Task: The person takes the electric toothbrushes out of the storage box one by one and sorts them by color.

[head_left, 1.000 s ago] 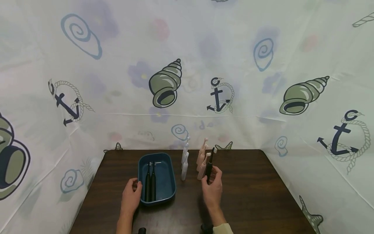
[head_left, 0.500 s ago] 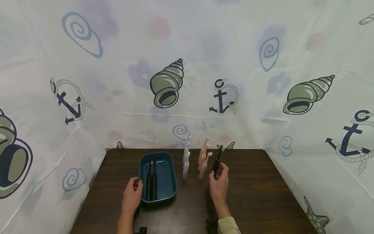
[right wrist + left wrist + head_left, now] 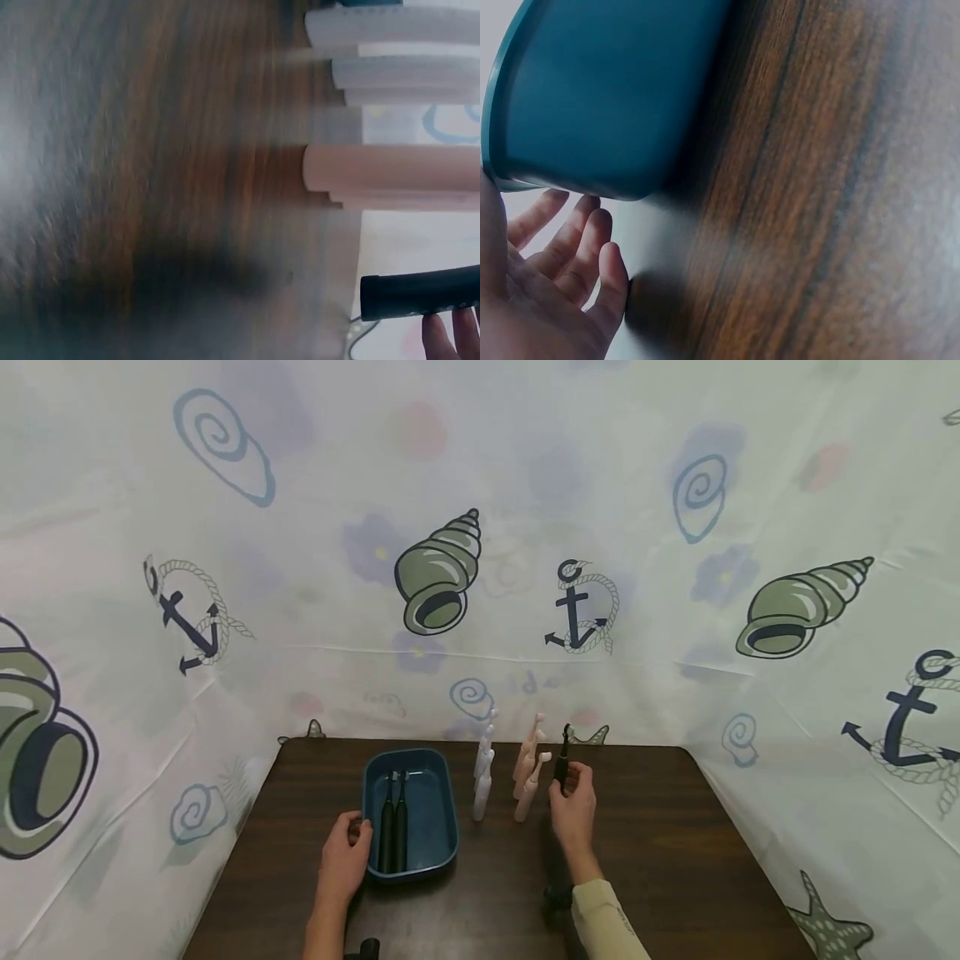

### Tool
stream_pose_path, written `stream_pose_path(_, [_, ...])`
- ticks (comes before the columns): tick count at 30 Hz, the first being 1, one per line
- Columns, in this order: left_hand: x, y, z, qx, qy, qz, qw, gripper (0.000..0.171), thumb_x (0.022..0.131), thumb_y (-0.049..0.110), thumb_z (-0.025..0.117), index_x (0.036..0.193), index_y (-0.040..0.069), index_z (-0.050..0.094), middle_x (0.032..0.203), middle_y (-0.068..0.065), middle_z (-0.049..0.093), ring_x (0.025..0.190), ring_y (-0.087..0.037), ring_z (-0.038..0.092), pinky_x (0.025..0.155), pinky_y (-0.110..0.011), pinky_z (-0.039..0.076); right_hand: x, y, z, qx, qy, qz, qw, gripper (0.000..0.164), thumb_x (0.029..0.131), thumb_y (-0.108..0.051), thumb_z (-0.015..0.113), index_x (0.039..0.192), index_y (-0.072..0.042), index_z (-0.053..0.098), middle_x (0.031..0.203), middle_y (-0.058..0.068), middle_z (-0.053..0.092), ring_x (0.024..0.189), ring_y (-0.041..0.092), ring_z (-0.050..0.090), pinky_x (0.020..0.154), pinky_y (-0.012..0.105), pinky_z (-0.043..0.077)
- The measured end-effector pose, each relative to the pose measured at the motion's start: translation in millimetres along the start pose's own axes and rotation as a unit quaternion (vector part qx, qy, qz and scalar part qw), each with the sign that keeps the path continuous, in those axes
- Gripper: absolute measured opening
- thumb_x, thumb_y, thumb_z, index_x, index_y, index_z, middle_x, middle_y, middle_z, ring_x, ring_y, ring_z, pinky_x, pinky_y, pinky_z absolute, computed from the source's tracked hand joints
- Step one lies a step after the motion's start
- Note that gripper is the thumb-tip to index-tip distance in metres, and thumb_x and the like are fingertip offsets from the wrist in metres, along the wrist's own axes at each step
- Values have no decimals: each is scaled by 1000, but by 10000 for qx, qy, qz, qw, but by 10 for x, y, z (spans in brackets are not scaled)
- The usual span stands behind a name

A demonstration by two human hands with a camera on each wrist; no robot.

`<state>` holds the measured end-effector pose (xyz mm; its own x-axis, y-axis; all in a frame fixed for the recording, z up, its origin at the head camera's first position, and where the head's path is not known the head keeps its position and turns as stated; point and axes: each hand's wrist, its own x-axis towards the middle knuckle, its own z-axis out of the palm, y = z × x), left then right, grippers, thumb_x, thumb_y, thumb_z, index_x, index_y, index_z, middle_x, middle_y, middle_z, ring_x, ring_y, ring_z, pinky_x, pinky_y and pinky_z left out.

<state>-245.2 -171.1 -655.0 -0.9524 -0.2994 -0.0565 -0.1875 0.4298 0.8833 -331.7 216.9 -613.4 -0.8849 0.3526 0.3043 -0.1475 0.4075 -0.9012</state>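
Note:
My right hand [image 3: 574,806] holds a black electric toothbrush [image 3: 561,766] upright, brush head up, right of the pink toothbrushes [image 3: 527,793]. In the right wrist view its black handle [image 3: 420,292] has my fingertips [image 3: 439,337] along its lower side, and its base shows clear of the tabletop. At the left, my left hand [image 3: 346,852] rests against the side of a blue tray [image 3: 441,860]. The left wrist view shows loosely bent fingers [image 3: 577,247] outside the tray's wall [image 3: 592,112]. Two black toothbrushes [image 3: 393,831] lie side by side inside the tray.
White toothbrushes [image 3: 482,793] stand upright in a row between the tray and the pink ones. The dark wooden table [image 3: 660,843] ends at a patterned cloth backdrop [image 3: 510,485]. A dark object [image 3: 369,948] shows at the bottom edge beside my left forearm.
My right hand has moved right and away from me with the black toothbrush, from beside the pink ones to a spot farther right. The left hand stays at the tray.

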Motion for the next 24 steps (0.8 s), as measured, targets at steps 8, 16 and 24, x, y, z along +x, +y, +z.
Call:
stream_pose_path(8, [12,-41,-8,73,-37,86,9999,46,113,37,50,149,8,54,135,-16,67,112,-27,65,85,-39,50,112,130,82,105,-4,254,9996,43,100,-5,68,140,-7,51,135,20,63,126,37,63,106,57,53])
stream_pose_path(16, [30,-37,-10,6,-28,84,10000,45,113,35,50,149,9,53,139,-17,65,116,-29,65,88,-40,51,284,170,155,177,79,276,9994,42,99,-1,67,138,-3,51,136,24,63,128,40,63,111,56,51])
stream_pose_path(24, [0,-33,-22,0,-76,46,10000,45,114,35,50,150,9,52,141,-17,65,117,-29,64,89,-40,51,334,260,169,120,169,369,9991,41,100,-1,66,138,-1,50,136,26,62,126,42,64,106,59,52])
